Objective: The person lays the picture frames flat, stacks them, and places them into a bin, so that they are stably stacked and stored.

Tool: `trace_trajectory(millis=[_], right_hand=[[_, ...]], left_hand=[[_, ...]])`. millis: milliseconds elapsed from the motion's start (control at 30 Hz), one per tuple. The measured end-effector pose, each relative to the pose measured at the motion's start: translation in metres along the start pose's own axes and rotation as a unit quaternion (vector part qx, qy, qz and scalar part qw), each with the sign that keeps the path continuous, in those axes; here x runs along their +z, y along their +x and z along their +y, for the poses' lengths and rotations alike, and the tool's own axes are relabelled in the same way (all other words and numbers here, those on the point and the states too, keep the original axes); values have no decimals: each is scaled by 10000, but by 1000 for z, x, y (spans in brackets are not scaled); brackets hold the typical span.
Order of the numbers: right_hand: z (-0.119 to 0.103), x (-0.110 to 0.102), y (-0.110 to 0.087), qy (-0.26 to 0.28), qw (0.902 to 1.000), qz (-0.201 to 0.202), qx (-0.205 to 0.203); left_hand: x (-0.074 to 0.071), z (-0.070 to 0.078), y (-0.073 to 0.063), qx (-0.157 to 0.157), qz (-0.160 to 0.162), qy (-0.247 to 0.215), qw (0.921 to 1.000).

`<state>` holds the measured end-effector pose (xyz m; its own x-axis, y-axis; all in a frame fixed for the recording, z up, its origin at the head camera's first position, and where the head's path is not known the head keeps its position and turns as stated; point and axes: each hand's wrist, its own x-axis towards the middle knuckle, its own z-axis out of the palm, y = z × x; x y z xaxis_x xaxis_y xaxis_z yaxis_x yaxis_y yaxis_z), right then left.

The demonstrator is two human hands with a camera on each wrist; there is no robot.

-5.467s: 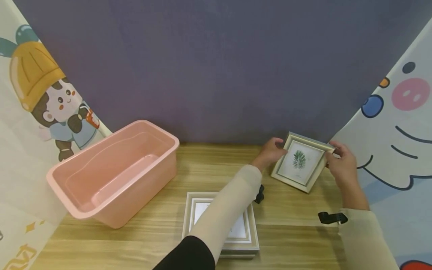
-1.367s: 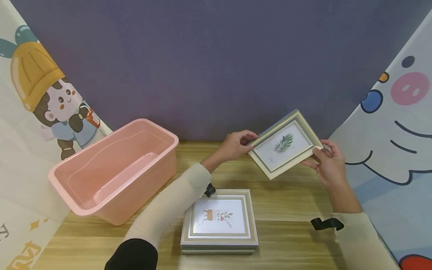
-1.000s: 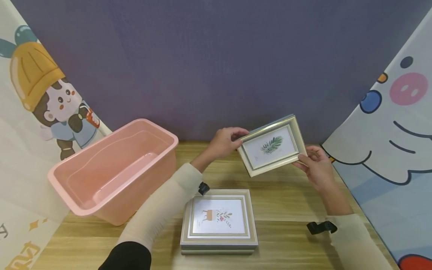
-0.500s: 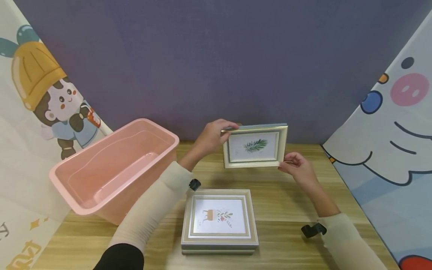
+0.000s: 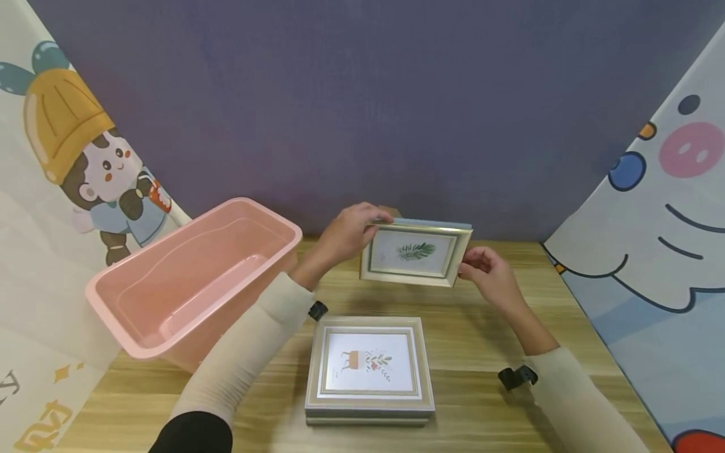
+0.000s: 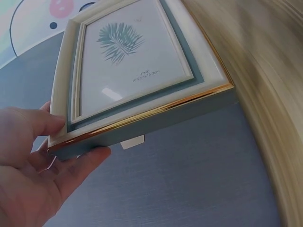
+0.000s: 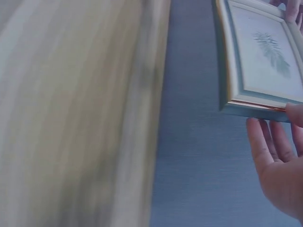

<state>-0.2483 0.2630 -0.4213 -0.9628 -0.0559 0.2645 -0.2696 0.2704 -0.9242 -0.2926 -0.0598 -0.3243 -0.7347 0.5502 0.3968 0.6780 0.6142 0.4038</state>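
A cream-and-gold picture frame (image 5: 416, 253) with a green leaf print is held up above the table near the back wall, its face toward me. My left hand (image 5: 352, 231) grips its upper left corner; in the left wrist view the thumb presses the face and the fingers lie beneath the edge. My right hand (image 5: 490, 277) pinches the right side near the lower corner, thumb in front and fingers behind, as the right wrist view shows. Below, a stack of frames (image 5: 370, 366) lies flat, the top one showing an orange deer-like animal with flowers.
A pink plastic bin (image 5: 187, 267) stands at the left, partly covered by the left sleeve. The wooden table (image 5: 481, 402) ends at a dark grey back wall (image 5: 368, 107). Cartoon-printed panels (image 5: 640, 270) close in both sides.
Both hands lifted the leaf frame from the back right, turned it from tilted upright to sideways, and carried it left. Lately it shifted slightly further left and lower. The stack and bin stayed put.
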Motion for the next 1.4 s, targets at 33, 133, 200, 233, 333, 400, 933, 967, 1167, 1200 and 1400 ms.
trace_trajectory(millis=[33, 133, 200, 233, 333, 400, 933, 967, 1167, 1200, 1400], right_hand=[[-2, 0, 1, 230, 9997, 18, -102], [-7, -1, 3, 908, 9947, 22, -479], [-10, -3, 5, 1172, 9906, 9, -701], [-11, -4, 5, 1253, 9890, -2, -787], [-15, -6, 7, 1111, 9891, -27, -962], [-18, -7, 7, 858, 9914, -12, -989], [-22, -4, 2, -116, 9930, 262, -1145], [-22, -3, 3, -94, 9926, 271, -1176], [-20, -2, 2, 53, 9905, 310, -1335], [-19, -2, 2, 74, 9902, 330, -1352], [-19, -2, 1, 229, 9876, 450, -1488]], left_hand=[[0, -1, 0, 20, -4, -13, 10000], [2, -2, -1, 90, 10, -44, 9999], [3, -2, -2, 116, 19, -63, 9999], [3, -3, -2, 129, 22, -68, 9999], [4, -3, -2, 168, 32, -89, 9998], [5, -4, -3, 205, 41, -100, 9997], [13, 0, -3, 200, -46, -80, 9998], [13, 0, -4, 204, -29, -89, 9997], [13, 0, -4, 23, 66, -338, 9994], [12, 0, -5, -40, 87, -407, 9991], [7, -3, -8, -362, 176, -944, 9947]])
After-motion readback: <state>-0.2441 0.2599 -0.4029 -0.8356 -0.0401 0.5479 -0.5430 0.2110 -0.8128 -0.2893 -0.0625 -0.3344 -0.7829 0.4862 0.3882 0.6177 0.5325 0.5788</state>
